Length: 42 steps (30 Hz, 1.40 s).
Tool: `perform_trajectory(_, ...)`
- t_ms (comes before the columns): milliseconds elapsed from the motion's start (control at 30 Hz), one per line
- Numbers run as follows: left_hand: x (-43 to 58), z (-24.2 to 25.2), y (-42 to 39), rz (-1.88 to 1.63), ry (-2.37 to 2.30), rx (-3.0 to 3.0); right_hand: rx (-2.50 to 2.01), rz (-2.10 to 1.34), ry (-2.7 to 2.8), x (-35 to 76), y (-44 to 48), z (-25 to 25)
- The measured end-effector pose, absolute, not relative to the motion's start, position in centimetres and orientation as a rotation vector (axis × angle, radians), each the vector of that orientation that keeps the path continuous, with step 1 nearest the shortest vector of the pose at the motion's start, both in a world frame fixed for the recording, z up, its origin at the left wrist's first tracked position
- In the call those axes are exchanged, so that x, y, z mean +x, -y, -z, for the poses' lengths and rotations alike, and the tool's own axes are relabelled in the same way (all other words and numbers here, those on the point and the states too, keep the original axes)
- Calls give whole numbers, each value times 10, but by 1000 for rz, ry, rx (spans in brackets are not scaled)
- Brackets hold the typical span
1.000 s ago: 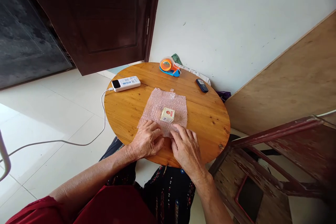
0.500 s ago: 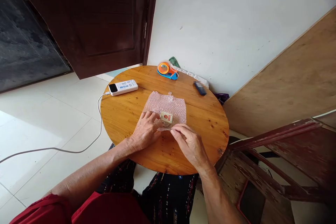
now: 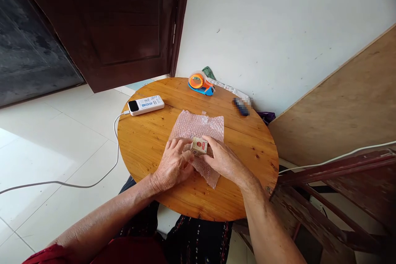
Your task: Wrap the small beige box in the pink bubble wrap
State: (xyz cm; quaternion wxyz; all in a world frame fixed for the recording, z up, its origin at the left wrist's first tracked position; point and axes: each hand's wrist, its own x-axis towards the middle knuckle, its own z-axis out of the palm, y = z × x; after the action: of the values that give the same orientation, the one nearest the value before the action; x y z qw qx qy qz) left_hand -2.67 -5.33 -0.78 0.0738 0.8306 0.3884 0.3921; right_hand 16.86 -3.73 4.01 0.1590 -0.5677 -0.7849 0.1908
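Note:
A small cream box [image 3: 199, 145] with a red label and a round red emblem sits on pinkish bubble wrap [image 3: 198, 126]. My left hand [image 3: 175, 159] is at the box's left side, its fingers curled against it. From the right, my right hand [image 3: 223, 159] has the box between its thumb and fingers. The near end of the bubble wrap extends below the box toward me, between my hands. My left fingertips are partly hidden, as is the box's underside.
The round wooden table [image 3: 148, 132] bears a white power bank [image 3: 146, 105] with a cable, an orange and blue tape dispenser [image 3: 201, 83], and a blurred dark object [image 3: 241, 106]. A white wall [image 3: 262, 29] stands behind. A wooden chair [image 3: 324, 210] is at right.
My right hand has let go of the bubble wrap's near edge and taken hold of the box. That edge now lies spread toward me. The box has turned slightly.

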Motion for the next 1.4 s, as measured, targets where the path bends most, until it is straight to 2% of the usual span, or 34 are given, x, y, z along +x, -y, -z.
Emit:
perform_trajectory(167, -27, 7, 54, -1183, -1129, 2463, -1576, -622, 2192, 169, 39, -38)
perform_trajectory(533, -27, 7, 54, -1201, -1108, 2441, -1618, -560, 2183, 165, 39, -33)
perform_trajectory(667, -29, 2, 50, -1157, -1175, 2434, -1524, -719, 2060, 176, 42, -34)
perform_trajectory(800, -30, -8, 39, -1021, -1185, 2422, -1347, -1107, 1949, 191, 54, -46)
perform_trajectory(867, -29, -12, 30, -966, -1183, 2401, -1318, -1181, 1950, 194, 61, -51)
perform_trajectory(1100, -22, -21, 8, -919, -1098, 2125, -1537, -745, 1966, 183, 53, -46)
perform_trajectory(1400, -20, -25, 7, -891, -1030, 1983, -1435, -766, 1924, 180, 40, -41)
